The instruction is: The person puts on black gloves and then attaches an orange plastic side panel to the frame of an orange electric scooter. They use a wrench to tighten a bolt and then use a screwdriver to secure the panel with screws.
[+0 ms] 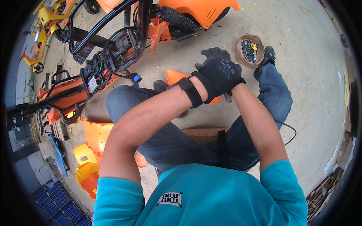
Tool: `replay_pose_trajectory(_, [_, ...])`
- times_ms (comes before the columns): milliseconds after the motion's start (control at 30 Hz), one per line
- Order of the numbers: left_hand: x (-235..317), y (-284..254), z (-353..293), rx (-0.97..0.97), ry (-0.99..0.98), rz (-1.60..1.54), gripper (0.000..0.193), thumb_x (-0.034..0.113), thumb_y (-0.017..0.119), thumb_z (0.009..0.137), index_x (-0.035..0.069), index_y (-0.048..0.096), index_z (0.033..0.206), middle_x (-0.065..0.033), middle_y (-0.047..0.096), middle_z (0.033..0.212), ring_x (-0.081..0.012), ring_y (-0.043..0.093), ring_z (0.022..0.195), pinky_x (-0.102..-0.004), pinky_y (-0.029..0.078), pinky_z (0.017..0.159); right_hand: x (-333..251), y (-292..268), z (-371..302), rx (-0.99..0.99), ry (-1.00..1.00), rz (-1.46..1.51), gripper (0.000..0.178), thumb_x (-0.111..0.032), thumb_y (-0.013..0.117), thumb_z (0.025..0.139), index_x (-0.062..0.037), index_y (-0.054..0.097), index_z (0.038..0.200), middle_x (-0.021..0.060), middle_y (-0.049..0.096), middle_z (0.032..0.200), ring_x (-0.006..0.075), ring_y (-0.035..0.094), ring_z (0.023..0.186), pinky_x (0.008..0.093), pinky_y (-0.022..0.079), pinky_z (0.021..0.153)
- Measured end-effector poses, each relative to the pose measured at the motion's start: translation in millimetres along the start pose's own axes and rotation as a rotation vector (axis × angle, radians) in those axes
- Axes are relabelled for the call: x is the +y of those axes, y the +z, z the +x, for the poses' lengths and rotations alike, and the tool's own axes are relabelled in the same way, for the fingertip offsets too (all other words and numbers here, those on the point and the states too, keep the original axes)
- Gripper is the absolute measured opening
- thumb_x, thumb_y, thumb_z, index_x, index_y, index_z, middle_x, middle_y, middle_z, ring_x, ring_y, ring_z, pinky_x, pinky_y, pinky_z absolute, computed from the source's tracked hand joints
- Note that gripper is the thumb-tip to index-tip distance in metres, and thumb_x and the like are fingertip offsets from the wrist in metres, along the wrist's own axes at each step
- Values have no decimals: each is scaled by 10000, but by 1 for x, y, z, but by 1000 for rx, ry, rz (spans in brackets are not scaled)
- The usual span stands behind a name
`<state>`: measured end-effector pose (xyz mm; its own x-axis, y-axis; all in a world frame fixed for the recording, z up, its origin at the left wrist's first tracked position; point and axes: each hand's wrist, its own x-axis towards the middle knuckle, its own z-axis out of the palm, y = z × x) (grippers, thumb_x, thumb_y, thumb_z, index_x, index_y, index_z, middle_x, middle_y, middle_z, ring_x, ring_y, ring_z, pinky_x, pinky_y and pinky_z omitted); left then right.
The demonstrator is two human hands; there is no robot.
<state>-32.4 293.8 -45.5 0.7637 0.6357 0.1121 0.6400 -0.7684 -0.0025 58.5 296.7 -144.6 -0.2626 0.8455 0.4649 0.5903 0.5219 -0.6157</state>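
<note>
Both of my hands wear black work gloves and meet in front of me, above my knees. My left hand [220, 77], with a black strap [190, 92] round its wrist, lies across the right one, its fingers curled over the right glove near the wrist. Beneath it, my right hand [215, 53] shows only its fingers, which stretch out apart to the upper left; its palm is hidden. Under the hands, an orange plastic piece [176, 77] is partly covered. A small grey metal part [228, 97] shows just below the right wrist.
A brown paper bag or box [239, 52] of metal hardware stands by my right foot. Ahead and left is an orange scooter with a bare black frame [143, 30]. Orange and yellow panels [98, 133] lie at my left; a dark cable [290, 130] loops beside my right leg.
</note>
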Motion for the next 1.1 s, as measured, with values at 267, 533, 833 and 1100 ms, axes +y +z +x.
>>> replay_pose_trajectory(267, [1, 3, -2, -34, 61, -101, 196, 154, 619, 787, 67, 707, 938, -175, 657, 975, -360, 652, 935, -504, 503, 822, -49, -34, 22, -455, 345, -476, 535, -477, 571, 861, -125, 573, 1265, 173, 564, 1282, 320, 502, 1222, 444, 381, 1024])
replay_pose_trajectory(533, [1, 2, -9, -9, 45, -271, 199, 137, 606, 780, 89, 636, 971, -168, 672, 893, -352, 666, 848, -516, 509, 742, -55, -23, 13, -582, 342, -485, 567, -473, 609, 799, -188, 564, 1287, 115, 572, 1270, 286, 465, 1242, 445, 311, 1058])
replay_pose_trajectory(833, [-5, 23, -16, 30, -27, -440, 171, 136, 623, 783, 91, 608, 948, -158, 652, 855, -350, 632, 842, -498, 471, 728, -29, -6, -8, -470, 210, -383, 710, -534, 661, 701, -185, 531, 1306, 88, 521, 1286, 266, 441, 1236, 442, 298, 1051])
replay_pose_trajectory(1100, [-14, 17, -16, -119, -62, -789, 158, 127, 629, 782, 96, 613, 936, -155, 649, 848, -349, 616, 853, -458, 461, 771, -10, 16, -15, -497, 105, -389, 739, -542, 653, 726, -193, 491, 1357, 76, 503, 1358, 233, 401, 1315, 429, 244, 1121])
